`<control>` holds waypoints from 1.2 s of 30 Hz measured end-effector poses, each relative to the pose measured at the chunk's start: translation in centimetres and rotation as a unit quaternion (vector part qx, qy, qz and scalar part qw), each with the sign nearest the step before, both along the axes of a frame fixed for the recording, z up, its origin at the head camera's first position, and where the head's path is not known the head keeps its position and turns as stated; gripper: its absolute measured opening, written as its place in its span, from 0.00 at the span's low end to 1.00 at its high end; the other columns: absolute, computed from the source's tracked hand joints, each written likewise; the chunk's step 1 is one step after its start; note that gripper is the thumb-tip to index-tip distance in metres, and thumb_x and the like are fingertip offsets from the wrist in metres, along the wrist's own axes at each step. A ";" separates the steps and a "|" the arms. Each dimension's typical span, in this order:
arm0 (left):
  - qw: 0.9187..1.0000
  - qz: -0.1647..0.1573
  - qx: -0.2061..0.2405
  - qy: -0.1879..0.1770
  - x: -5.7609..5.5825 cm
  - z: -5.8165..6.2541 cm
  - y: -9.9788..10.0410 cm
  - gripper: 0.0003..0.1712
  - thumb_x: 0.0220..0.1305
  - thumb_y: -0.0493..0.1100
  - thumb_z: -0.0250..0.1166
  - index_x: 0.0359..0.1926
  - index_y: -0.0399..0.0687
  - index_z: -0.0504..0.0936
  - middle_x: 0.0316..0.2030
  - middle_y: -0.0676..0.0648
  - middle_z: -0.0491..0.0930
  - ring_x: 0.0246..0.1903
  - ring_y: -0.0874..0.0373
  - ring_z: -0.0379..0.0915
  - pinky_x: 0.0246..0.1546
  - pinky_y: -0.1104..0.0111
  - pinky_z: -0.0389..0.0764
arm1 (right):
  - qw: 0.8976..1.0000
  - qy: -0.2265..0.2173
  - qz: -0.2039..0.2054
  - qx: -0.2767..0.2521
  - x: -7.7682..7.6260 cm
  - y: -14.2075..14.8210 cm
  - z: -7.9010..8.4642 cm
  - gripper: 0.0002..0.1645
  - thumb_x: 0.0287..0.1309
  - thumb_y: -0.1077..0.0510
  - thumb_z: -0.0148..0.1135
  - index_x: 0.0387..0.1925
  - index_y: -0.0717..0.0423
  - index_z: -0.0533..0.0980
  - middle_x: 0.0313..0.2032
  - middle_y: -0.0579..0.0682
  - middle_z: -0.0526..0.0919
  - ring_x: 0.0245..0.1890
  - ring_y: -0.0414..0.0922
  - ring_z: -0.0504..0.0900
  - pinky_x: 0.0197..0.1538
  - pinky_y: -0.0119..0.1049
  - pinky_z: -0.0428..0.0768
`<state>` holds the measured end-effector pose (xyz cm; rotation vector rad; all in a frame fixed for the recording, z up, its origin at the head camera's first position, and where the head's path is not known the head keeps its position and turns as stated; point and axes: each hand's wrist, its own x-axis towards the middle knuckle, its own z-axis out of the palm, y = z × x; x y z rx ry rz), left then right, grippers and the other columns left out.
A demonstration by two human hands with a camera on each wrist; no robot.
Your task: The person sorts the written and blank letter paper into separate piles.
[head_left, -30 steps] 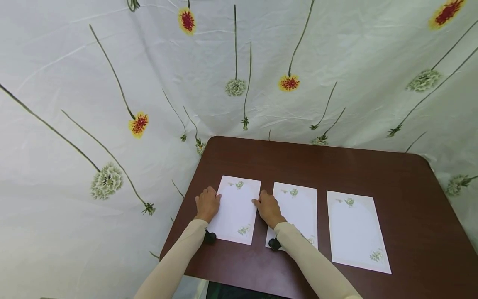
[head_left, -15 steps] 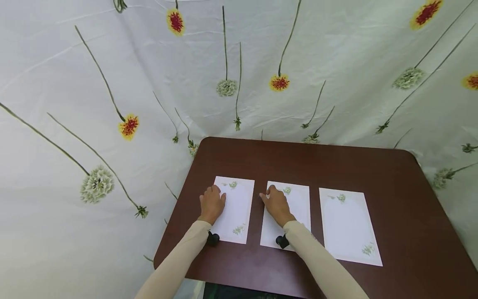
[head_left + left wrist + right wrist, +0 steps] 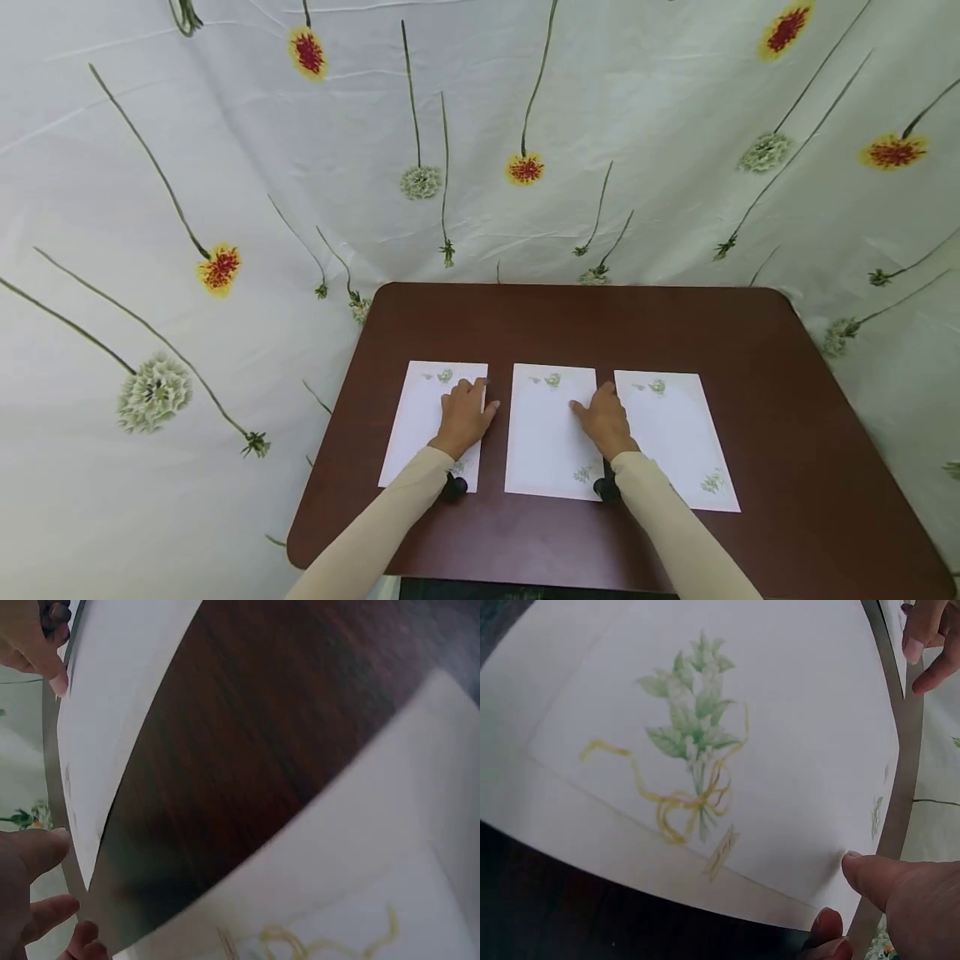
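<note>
Three white paper sheets with small green plant prints lie in a row: the left sheet (image 3: 416,417), the middle sheet (image 3: 547,433) and the right sheet (image 3: 667,425). My left hand (image 3: 462,417) is over the right part of the left sheet, its fingers spread and thumb pointing toward the middle sheet. At the middle sheet's right edge is my right hand (image 3: 606,421), overlapping the gap before the right sheet. In the right wrist view its thumb (image 3: 870,877) touches the paper by the edge, near a printed leafy sprig (image 3: 694,712) with a yellow ribbon. Neither hand grips anything.
The sheets lie on a dark brown table (image 3: 585,325) with rounded corners. Behind and left of it hangs a pale cloth (image 3: 300,125) printed with flowers. Each wrist carries a small black camera; the left one (image 3: 454,487) is over the left sheet's lower edge.
Both hands have moved right, from either side of the left sheet to the left sheet's right part and the middle sheet's right edge. The head view has turned right.
</note>
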<state>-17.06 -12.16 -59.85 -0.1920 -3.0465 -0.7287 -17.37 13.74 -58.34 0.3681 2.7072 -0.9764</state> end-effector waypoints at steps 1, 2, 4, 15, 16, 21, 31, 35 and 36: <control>1.000 -0.013 0.001 -0.007 0.1 0.0 0.6 0.29 0.74 0.50 0.68 0.69 0.44 0.76 0.48 0.38 0.76 0.47 0.44 0.73 0.46 0.51 0.66 | 1.000 -0.003 -0.003 -0.002 0.2 0.4 0.0 0.47 0.72 0.48 0.66 0.68 0.81 0.55 0.54 0.80 0.79 0.51 0.72 0.85 0.49 0.59 0.85; 1.000 -0.025 -0.001 -0.014 0.2 0.0 1.2 0.30 0.74 0.51 0.68 0.70 0.45 0.75 0.48 0.39 0.75 0.46 0.45 0.72 0.46 0.52 0.66 | 1.000 -0.003 -0.005 -0.004 0.5 0.7 -0.1 0.47 0.72 0.49 0.66 0.68 0.82 0.55 0.53 0.81 0.79 0.51 0.72 0.85 0.49 0.59 0.85; 0.999 -0.042 -0.007 -0.027 0.4 -0.1 2.2 0.32 0.73 0.53 0.68 0.72 0.47 0.75 0.48 0.39 0.74 0.45 0.46 0.70 0.46 0.53 0.64 | 1.000 -0.001 -0.007 -0.008 0.9 1.1 -0.2 0.45 0.71 0.49 0.67 0.65 0.82 0.58 0.51 0.80 0.80 0.49 0.72 0.86 0.46 0.58 0.86; 0.997 -0.057 -0.033 -0.043 0.9 -0.3 3.4 0.38 0.68 0.54 0.73 0.74 0.45 0.75 0.46 0.40 0.70 0.43 0.48 0.62 0.44 0.55 0.61 | 0.996 -0.021 -0.023 -0.088 0.9 1.1 -0.2 0.23 0.72 0.51 0.61 0.42 0.73 0.73 0.37 0.64 0.81 0.35 0.53 0.80 0.37 0.43 0.79; 0.997 -0.058 -0.033 -0.043 0.8 -0.4 3.4 0.38 0.68 0.55 0.72 0.74 0.46 0.75 0.46 0.40 0.70 0.43 0.49 0.62 0.44 0.55 0.61 | 0.995 -0.023 -0.025 -0.097 0.9 1.2 -0.2 0.23 0.72 0.51 0.60 0.42 0.73 0.73 0.35 0.62 0.81 0.33 0.50 0.79 0.36 0.42 0.78; 0.996 -0.062 -0.034 -0.048 0.7 -0.5 3.5 0.39 0.69 0.56 0.72 0.74 0.46 0.74 0.47 0.40 0.71 0.44 0.48 0.62 0.45 0.55 0.62 | 0.993 -0.020 -0.027 -0.114 1.3 1.6 0.0 0.28 0.73 0.52 0.56 0.54 0.78 0.70 0.36 0.62 0.84 0.34 0.51 0.84 0.38 0.42 0.81; 0.996 -0.061 -0.026 -0.054 0.7 -0.7 3.4 0.39 0.69 0.56 0.71 0.75 0.46 0.73 0.47 0.41 0.70 0.42 0.50 0.61 0.44 0.56 0.60 | 0.960 -0.032 -0.070 -0.271 1.7 1.2 0.8 0.23 0.72 0.58 0.51 0.17 0.54 0.69 0.19 0.47 0.74 0.19 0.40 0.66 0.25 0.32 0.64; 0.996 -0.066 -0.023 -0.059 0.7 -0.5 3.4 0.39 0.70 0.56 0.70 0.76 0.47 0.72 0.46 0.41 0.69 0.42 0.50 0.60 0.44 0.56 0.59 | 0.937 -0.067 -0.099 -0.329 1.6 1.8 0.5 0.21 0.72 0.57 0.53 0.19 0.56 0.69 0.18 0.46 0.70 0.20 0.41 0.64 0.28 0.33 0.65; 0.996 -0.066 -0.020 -0.058 0.7 -0.5 3.4 0.39 0.70 0.56 0.71 0.76 0.47 0.72 0.46 0.41 0.69 0.42 0.49 0.60 0.44 0.56 0.60 | 0.930 -0.074 -0.105 -0.346 1.5 2.0 0.5 0.20 0.72 0.57 0.54 0.20 0.57 0.69 0.19 0.46 0.70 0.21 0.41 0.64 0.29 0.33 0.65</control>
